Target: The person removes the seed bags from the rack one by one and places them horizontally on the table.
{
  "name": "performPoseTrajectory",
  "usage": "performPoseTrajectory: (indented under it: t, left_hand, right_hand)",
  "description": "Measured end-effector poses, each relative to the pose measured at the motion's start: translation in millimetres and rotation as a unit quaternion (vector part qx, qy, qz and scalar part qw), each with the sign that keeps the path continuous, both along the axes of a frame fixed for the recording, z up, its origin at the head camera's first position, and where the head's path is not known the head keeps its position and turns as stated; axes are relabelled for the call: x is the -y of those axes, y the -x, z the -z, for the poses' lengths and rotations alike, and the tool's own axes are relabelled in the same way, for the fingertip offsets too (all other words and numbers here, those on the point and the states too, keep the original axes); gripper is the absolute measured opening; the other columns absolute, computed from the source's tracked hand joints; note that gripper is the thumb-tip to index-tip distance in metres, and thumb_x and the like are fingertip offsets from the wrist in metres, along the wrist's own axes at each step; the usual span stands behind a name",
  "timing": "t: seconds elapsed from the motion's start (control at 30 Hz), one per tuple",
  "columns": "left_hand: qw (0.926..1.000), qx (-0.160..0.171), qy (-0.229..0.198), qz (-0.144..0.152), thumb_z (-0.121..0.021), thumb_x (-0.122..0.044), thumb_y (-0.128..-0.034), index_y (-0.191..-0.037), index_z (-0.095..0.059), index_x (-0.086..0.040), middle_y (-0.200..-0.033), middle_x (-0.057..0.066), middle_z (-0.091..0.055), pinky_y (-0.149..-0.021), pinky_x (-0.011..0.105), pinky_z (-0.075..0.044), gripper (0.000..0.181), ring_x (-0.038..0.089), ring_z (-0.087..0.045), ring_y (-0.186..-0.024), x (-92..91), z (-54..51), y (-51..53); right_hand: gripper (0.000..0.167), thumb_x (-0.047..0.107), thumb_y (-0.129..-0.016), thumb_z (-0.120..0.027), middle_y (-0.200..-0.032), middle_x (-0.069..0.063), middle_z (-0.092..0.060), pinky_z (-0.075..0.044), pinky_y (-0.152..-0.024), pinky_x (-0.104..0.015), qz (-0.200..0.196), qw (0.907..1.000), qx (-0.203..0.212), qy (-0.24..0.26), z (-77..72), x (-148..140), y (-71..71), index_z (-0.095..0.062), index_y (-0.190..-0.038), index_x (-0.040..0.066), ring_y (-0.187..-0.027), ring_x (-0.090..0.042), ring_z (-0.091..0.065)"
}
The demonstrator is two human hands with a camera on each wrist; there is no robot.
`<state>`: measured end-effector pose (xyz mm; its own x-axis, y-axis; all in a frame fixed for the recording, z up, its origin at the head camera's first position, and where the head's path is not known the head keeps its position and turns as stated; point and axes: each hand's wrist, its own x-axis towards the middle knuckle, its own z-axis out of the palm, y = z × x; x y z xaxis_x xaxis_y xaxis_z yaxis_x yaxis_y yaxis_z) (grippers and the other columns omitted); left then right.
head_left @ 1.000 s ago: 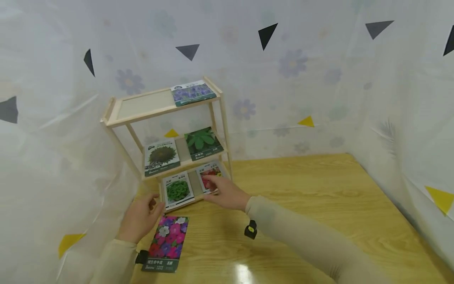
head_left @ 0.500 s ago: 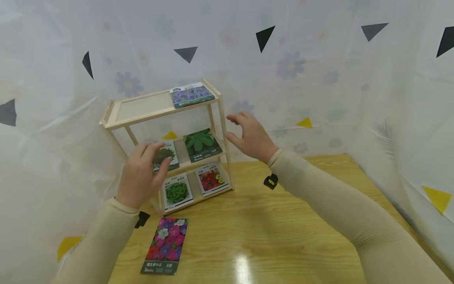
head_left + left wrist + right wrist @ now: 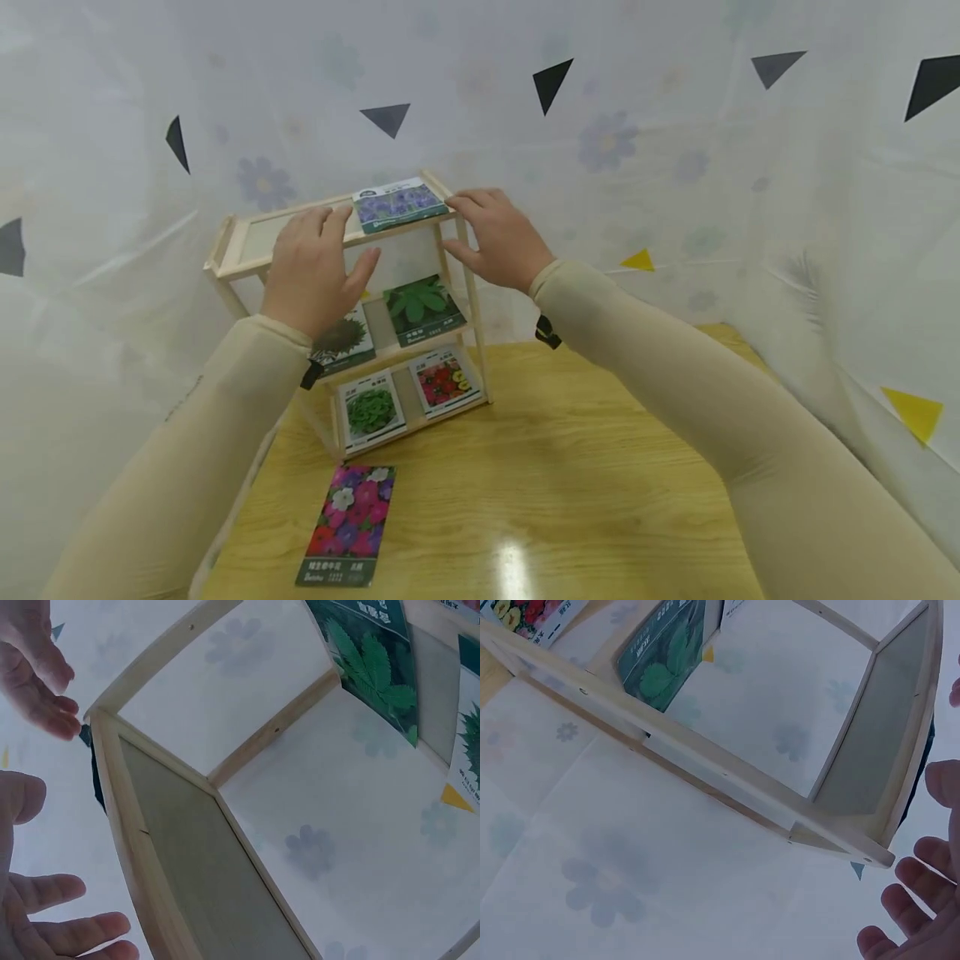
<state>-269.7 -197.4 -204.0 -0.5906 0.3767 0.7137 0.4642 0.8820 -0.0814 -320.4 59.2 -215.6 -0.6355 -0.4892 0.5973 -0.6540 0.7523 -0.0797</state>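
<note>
My left hand (image 3: pixel 311 271) is raised in front of the small wooden shelf rack (image 3: pixel 322 242), fingers extended and thumb apart, with nothing held. It hides part of the top shelf and of the spiky-plant seed packet (image 3: pixel 347 340) on the middle shelf. My right hand (image 3: pixel 502 242) is beside the rack's top right corner, fingers loosely bent and holding nothing. Its fingertips come close to the purple-flower seed packet (image 3: pixel 397 205) on the top shelf; contact is unclear in the head view. In the right wrist view, its fingers (image 3: pixel 915 881) appear apart from the wooden frame.
A green-leaf packet (image 3: pixel 422 310) lies on the middle shelf's right. Below are a leafy-green packet (image 3: pixel 371 411) and a red-and-yellow-flower packet (image 3: pixel 445 382). A pink-and-purple-flower packet (image 3: pixel 348 525) lies on the wooden table (image 3: pixel 585 483) before the rack. A patterned sheet (image 3: pixel 675 167) hangs behind.
Both hands have risen from the bottom shelf to the height of the top shelf. The right hand left the red-and-yellow-flower packet, swung out right, then came back toward the rack's top corner.
</note>
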Motion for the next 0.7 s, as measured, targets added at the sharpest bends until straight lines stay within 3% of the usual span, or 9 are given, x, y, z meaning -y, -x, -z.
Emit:
performPoseTrajectory:
  t: [0.13, 0.27, 0.33, 0.47, 0.7]
  left_hand:
    - [0.9943, 0.077, 0.036, -0.065, -0.045, -0.046, -0.0997, -0.14, -0.04, 0.008, -0.131, 0.03, -0.051, -0.107, 0.057, -0.031, 0.067, 0.045, -0.045, -0.124, -9.2, -10.2, 10.2]
    - [0.9766, 0.177, 0.045, -0.113, -0.027, -0.056, -0.1003, -0.147, -0.029, 0.005, -0.14, 0.031, -0.042, -0.108, 0.063, -0.021, 0.078, 0.047, -0.033, -0.132, -20.4, -17.9, 19.4]
    - [0.9679, 0.211, 0.049, -0.128, -0.02, -0.06, -0.099, -0.15, -0.024, 0.003, -0.143, 0.03, -0.038, -0.109, 0.065, -0.015, 0.081, 0.047, -0.026, -0.136, -25.0, -20.7, 24.1]
    - [0.9592, 0.242, 0.057, -0.135, -0.015, -0.063, -0.0976, -0.153, -0.022, -0.004, -0.147, 0.027, -0.035, -0.108, 0.068, -0.007, 0.081, 0.046, -0.019, -0.139, -30.6, -23.2, 31.8]
    - [0.9554, 0.252, 0.071, -0.136, -0.016, -0.058, -0.0999, -0.152, -0.028, -0.011, -0.147, 0.021, -0.038, -0.107, 0.071, -0.006, 0.072, 0.046, -0.02, -0.139, -30.7, -21.0, 33.6]
  right_hand:
    - [0.061, 0.039, -0.097, -0.056, -0.147, -0.01, -0.041, -0.025, -0.114, -0.037, 0.014, 0.999, -0.002, -0.043, -4.3, 10, 4.9, -0.039, -0.147, 0.007, -0.137, -0.026, -0.033]
    - [0.063, 0.04, -0.097, -0.054, -0.147, -0.01, -0.041, -0.02, -0.115, -0.037, 0.029, 0.9968, -0.014, -0.074, -5.5, 16, 9.6, -0.037, -0.147, 0.006, -0.138, -0.026, -0.033]
    - [0.063, 0.041, -0.098, -0.053, -0.147, -0.011, -0.042, -0.019, -0.116, -0.038, 0.037, 0.9957, -0.015, -0.084, -5.4, 19, 10.4, -0.037, -0.147, 0.006, -0.138, -0.027, -0.032]
    - [0.062, 0.043, -0.099, -0.05, -0.147, -0.011, -0.042, -0.019, -0.116, -0.04, 0.057, 0.993, -0.009, -0.102, -4.0, 22, 9.6, -0.037, -0.147, 0.006, -0.139, -0.028, -0.031]
    - [0.06, 0.043, -0.099, -0.049, -0.146, -0.01, -0.043, -0.02, -0.116, -0.042, 0.063, 0.993, 0.003, -0.1, 0.0, 27, 7.1, -0.039, -0.146, 0.006, -0.139, -0.029, -0.031]
